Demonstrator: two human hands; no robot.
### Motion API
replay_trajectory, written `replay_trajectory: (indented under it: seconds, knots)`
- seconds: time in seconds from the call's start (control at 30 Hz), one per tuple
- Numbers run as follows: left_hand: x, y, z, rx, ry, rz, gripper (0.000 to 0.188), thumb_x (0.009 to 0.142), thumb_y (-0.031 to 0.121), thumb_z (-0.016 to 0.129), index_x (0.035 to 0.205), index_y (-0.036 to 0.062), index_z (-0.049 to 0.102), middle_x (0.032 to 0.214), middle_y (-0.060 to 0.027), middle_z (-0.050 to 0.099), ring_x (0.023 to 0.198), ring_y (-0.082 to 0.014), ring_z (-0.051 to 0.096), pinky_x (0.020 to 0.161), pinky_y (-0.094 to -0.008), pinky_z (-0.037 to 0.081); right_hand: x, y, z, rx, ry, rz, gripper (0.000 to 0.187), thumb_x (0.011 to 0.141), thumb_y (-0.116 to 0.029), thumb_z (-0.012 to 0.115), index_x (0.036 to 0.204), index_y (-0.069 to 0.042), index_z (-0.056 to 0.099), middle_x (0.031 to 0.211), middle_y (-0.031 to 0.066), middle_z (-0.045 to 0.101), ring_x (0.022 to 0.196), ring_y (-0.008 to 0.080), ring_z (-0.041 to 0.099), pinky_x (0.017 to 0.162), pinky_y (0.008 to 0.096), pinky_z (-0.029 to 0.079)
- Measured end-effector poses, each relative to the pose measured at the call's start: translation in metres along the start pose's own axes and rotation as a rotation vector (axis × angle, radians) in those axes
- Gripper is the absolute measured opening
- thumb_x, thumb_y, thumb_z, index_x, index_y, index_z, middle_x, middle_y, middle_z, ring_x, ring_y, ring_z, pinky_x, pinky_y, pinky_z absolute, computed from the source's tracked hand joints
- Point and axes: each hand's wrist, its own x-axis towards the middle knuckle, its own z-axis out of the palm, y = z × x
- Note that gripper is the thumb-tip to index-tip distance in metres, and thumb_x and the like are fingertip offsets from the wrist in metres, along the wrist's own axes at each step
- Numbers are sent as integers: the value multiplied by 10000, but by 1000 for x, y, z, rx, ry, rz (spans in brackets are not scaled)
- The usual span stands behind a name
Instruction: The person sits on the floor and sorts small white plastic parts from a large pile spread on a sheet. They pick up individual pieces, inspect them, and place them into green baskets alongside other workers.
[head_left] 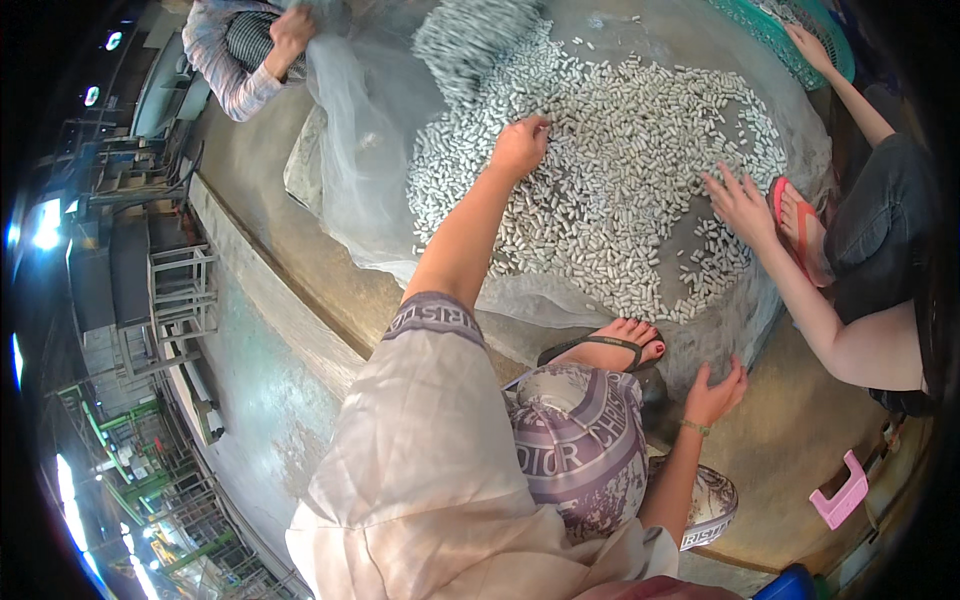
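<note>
A wide heap of small pale oblong pieces, like cocoons (620,160), lies spread on a grey sheet and translucent netting (360,170). My left hand (522,147) reaches over the heap's left part, its fingertips pinched together; whatever is between them is hidden. Low at the right, beside my knee, my right hand (715,393) hovers with half-curled fingers apart and nothing visible in it. It wears a bracelet. Beyond my left hand, a blurred mass of the same pieces (470,50) is in motion.
On the right, a co-worker's hand (738,205) spreads over the heap; another hand (805,50) touches a teal basket (765,45). A person's hand (290,32) grips netting at the upper left. A pink plastic piece (842,492) lies lower right. My sandalled foot (610,345) stands at the sheet's edge.
</note>
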Motion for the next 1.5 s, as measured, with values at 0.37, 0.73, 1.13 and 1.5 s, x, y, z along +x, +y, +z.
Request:
replay_trajectory:
  seconds: [0.37, 0.73, 1.13, 1.5]
  knots:
    - [28, -69, -30, 260, 224, 8, 209, 735, 205, 638, 922, 110, 636, 924, -117, 630, 859, -279, 602, 749, -360, 480, -2, -1, 6, 8, -36, -93, 521, 744, -246, 621, 1221, -110, 460, 1281, 187, 391, 1187, 366, 360, 975, 465, 289]
    - [40, 4, 14, 356, -459, -13, 812, 563, 459, 763, 1263, 181, 459, 1240, -238, 435, 1149, -384, 440, 979, -419, 355, -7, 3, 16, 19, 11, -203, 511, 765, -230, 618, 1226, -83, 454, 1279, 201, 384, 1181, 373, 363, 957, 459, 309]
    - [73, -25, -24, 281, -57, -595, 874, 585, 462, 745, 1328, 190, 376, 1337, -113, 389, 1231, -352, 355, 976, -554, 293, -6, 22, 1, 12, 8, -132, 479, 800, -253, 615, 1207, -48, 470, 1245, 205, 419, 1181, 373, 369, 966, 457, 302]
    - [105, -51, 16, 552, 43, -129, 301, 834, 169, 474, 1121, 147, 564, 1182, -113, 533, 1070, -290, 526, 854, -438, 440, -9, 28, -10, -65, 76, -155, 450, 782, -231, 622, 1172, -51, 486, 1205, 192, 447, 1130, 368, 416, 922, 450, 343]
